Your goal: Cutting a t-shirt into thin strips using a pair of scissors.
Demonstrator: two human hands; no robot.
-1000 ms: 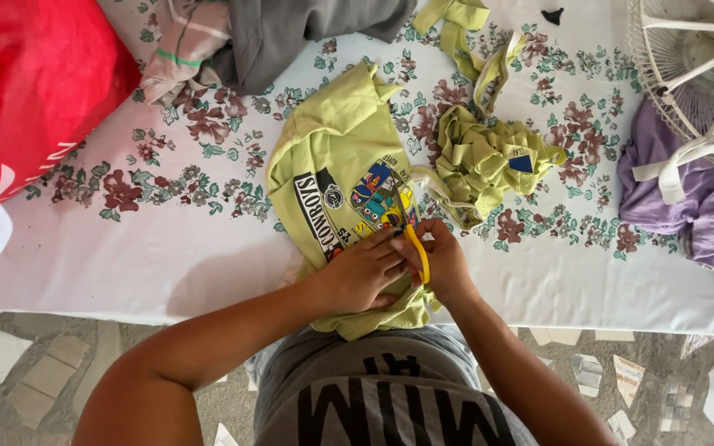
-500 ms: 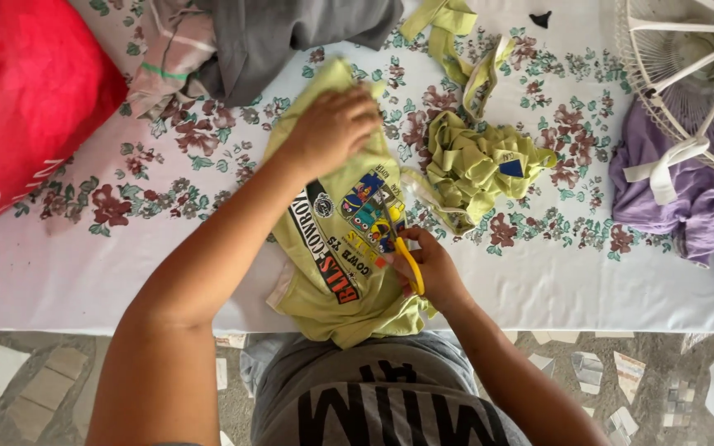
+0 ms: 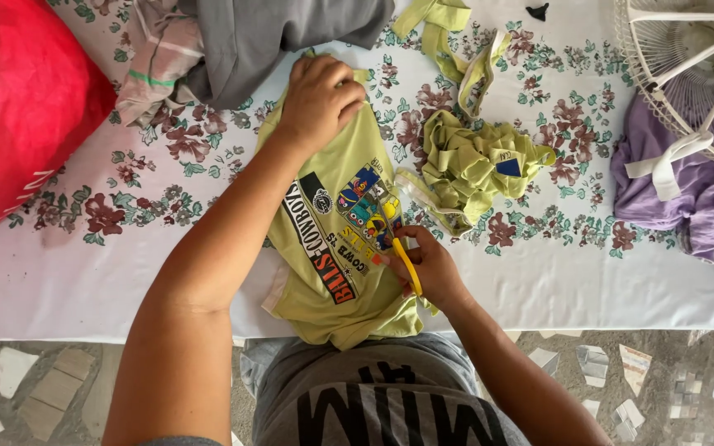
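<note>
Left hand (image 3: 317,99) presses flat on the far end of the green shirt (image 3: 332,239) spread across the flowered tablecloth (image 3: 539,272). Right hand (image 3: 423,268) grips yellow scissors (image 3: 406,263), fingers curled closed through the handles. Slack cloth could bunch and send the cut crooked.

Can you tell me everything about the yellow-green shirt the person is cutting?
The yellow-green shirt is soft-looking knit cloth with a colourful printed picture and dark and red lettering across its middle. It lies flat on the flowery tablecloth, its lower edge hanging over the table's near side. The left hand presses down on its far end. The right hand holds yellow-handled scissors against the print on its right side. Its near edge is a bit rumpled.
</note>
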